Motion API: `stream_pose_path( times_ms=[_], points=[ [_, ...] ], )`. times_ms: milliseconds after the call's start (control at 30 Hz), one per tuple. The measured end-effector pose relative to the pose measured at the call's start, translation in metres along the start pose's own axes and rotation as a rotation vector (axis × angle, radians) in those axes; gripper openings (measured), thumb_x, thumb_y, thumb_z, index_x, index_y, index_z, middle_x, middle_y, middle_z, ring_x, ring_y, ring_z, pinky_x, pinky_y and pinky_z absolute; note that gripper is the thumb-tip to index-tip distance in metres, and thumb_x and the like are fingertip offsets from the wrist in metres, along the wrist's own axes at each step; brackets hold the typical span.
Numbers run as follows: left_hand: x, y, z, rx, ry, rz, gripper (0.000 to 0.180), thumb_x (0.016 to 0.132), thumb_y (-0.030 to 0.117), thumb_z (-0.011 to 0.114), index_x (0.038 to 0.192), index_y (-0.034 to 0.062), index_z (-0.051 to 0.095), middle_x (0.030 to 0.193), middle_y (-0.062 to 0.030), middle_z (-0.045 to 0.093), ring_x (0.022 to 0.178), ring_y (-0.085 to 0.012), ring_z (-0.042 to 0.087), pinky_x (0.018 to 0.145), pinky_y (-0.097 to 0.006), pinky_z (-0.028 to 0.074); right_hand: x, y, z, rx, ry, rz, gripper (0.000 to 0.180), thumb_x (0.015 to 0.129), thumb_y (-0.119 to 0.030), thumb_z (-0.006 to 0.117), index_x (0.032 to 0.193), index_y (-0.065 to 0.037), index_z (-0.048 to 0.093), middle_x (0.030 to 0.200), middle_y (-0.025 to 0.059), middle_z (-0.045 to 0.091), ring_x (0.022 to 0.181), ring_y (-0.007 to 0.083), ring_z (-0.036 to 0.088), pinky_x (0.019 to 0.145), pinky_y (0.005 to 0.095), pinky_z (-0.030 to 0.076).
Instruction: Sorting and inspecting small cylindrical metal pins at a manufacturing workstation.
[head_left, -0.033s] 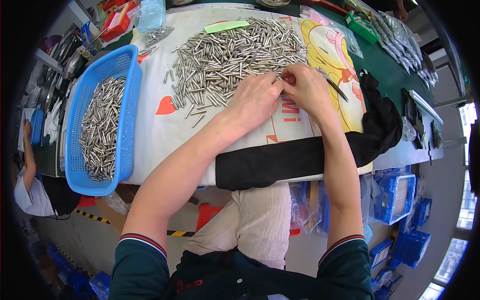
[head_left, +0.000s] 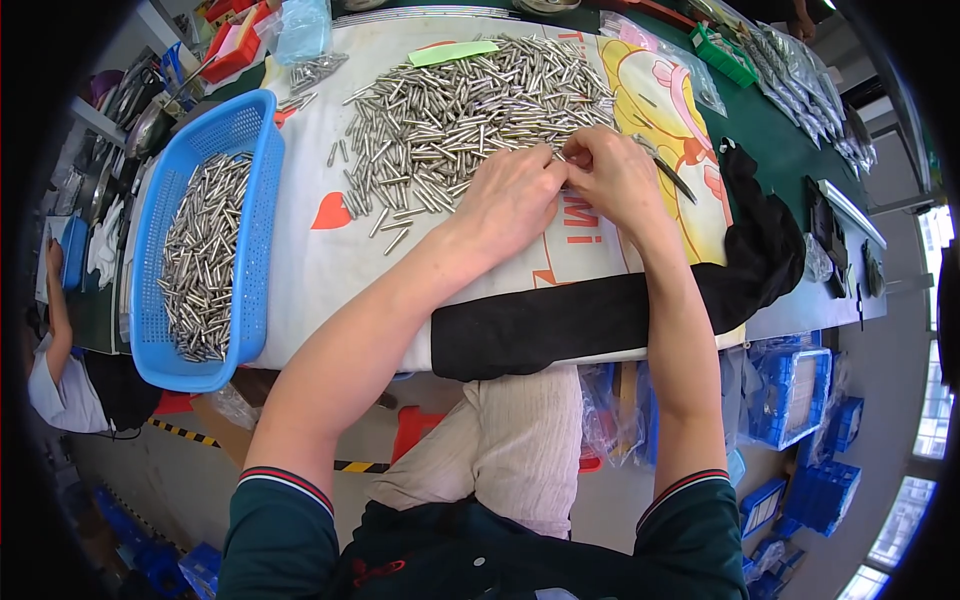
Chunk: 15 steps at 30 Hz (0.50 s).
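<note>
Head view: the left hand point(head_left: 510, 197), right hand point(head_left: 614, 180) and pins point(head_left: 480, 110) match the earlier frame. The hands meet at the heap's near edge; knuckles mask the fingertips, so whether either clamps a pin cannot be told. More pins fill the basket point(head_left: 252, 250). The right forearm partly covers the black cloth point(head_left: 540, 325).

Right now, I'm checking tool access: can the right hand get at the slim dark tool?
Likely yes: the slim dark tool lies just beside the right hand, with its dark end uncovered.
</note>
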<state>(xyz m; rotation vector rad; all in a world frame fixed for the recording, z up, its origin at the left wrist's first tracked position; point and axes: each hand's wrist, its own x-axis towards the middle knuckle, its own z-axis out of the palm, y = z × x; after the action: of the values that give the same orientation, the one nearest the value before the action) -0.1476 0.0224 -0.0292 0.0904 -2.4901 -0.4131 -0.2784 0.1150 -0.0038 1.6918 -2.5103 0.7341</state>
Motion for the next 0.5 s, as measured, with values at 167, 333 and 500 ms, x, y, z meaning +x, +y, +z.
stream_pose_path(
  times_ms=[167, 333, 500],
  points=[
    [-0.0008, -0.0001, -0.0008, -0.009, -0.003, -0.006, 0.009, 0.075, 0.006, 0.058, 0.082, 0.001, 0.059, 0.077, -0.0108, 0.054, 0.071, -0.0291, 0.057, 0.063, -0.041, 0.048, 0.0002, -0.0004, 0.0016, -0.028, 0.004, -0.024, 0.017, 0.072, -0.014, 0.065, 0.084, -0.003, 0.064, 0.082, 0.0112, 0.066, 0.075, 0.0268, 0.064, 0.067, 0.0358, 0.049],
    [-0.0006, 0.0005, -0.001, -0.011, 0.01, -0.003, 0.007, 0.074, 0.006, 0.059, 0.077, 0.0003, 0.056, 0.077, -0.0117, 0.053, 0.071, -0.0302, 0.057, 0.062, -0.042, 0.048, -0.0001, -0.0025, 0.0018, -0.062, 0.022, -0.029, 0.016, 0.072, -0.015, 0.065, 0.082, -0.003, 0.064, 0.08, 0.0116, 0.065, 0.075, 0.0279, 0.063, 0.067, 0.0366, 0.049],
    [-0.0005, 0.0, 0.0004, -0.01, 0.003, 0.004, 0.008, 0.074, 0.006, 0.06, 0.077, 0.0005, 0.055, 0.078, -0.0119, 0.053, 0.071, -0.0304, 0.057, 0.063, -0.041, 0.048, -0.0001, -0.0004, 0.0031, -0.097, 0.041, -0.006, 0.016, 0.07, -0.017, 0.066, 0.078, -0.003, 0.063, 0.075, 0.0119, 0.064, 0.073, 0.029, 0.063, 0.066, 0.0379, 0.048]
  ],
)
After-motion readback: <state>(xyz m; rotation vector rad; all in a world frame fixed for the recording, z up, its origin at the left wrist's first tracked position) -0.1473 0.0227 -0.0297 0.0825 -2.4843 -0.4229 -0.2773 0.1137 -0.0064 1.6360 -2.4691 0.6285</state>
